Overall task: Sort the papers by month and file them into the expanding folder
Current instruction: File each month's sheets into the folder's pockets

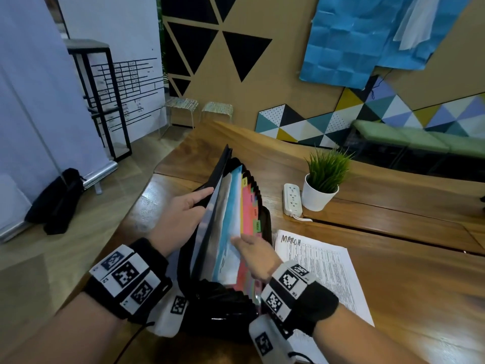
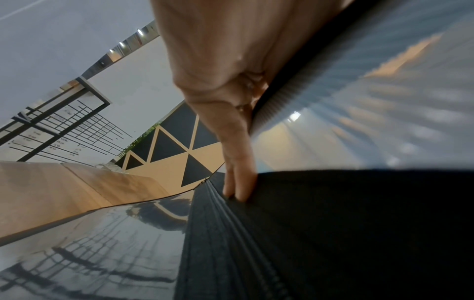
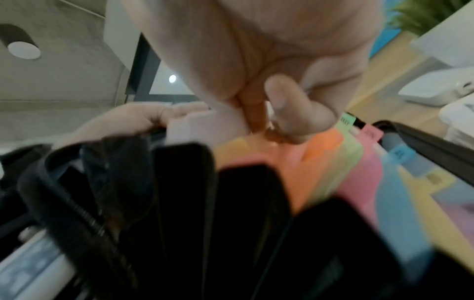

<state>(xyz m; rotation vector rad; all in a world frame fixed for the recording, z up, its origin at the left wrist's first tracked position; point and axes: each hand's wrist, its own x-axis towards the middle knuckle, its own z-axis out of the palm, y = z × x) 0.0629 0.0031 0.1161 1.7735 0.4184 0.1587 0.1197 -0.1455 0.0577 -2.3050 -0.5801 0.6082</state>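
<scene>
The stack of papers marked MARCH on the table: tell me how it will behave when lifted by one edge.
The stack of papers is thin loose sheets lying flat, so it will probably sag and bend if lifted by one edge. Nothing visible clips the sheets, so they may fan or slide apart. It looks light; a push would likely slide it across the smooth wooden table.

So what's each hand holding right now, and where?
Left hand grips the expanding folder's black front flap edge; right hand pinches a white paper's near edge.
</scene>
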